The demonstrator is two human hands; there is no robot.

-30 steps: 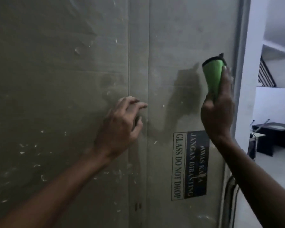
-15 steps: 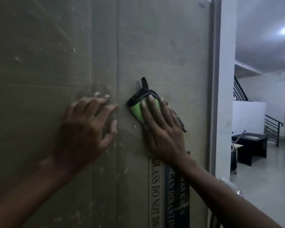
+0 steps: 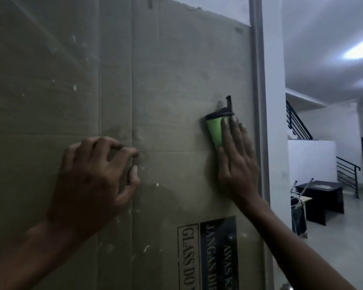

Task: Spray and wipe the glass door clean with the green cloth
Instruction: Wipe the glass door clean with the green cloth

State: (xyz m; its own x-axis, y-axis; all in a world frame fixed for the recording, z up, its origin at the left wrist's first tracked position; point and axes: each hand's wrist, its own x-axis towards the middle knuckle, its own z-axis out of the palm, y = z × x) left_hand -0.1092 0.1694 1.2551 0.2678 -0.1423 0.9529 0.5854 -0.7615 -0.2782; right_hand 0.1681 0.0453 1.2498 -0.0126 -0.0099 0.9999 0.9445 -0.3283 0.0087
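The glass door [image 3: 176, 80] fills the left and middle of the view, with brown cardboard behind the pane and pale specks on it. My right hand [image 3: 237, 158] lies flat on the pane near its right edge and presses the folded green cloth [image 3: 215, 130], black-trimmed with a small loop on top, against the glass. My left hand [image 3: 94, 181] rests on the glass to the left at about mid-height, fingers curled and apart, holding nothing. No spray bottle is in view.
A printed label [image 3: 208, 254] reading "GLASS DO NOT DROP" sits low on the cardboard. The grey door frame [image 3: 257, 101] and a white wall edge run down the right. Beyond are a dark low table [image 3: 321, 197], a stair railing [image 3: 296, 122] and a ceiling light.
My right hand slid the cloth rightward across the pane from near the middle to the right edge. My left hand's fingers curled from flat. The view tilted up a little.
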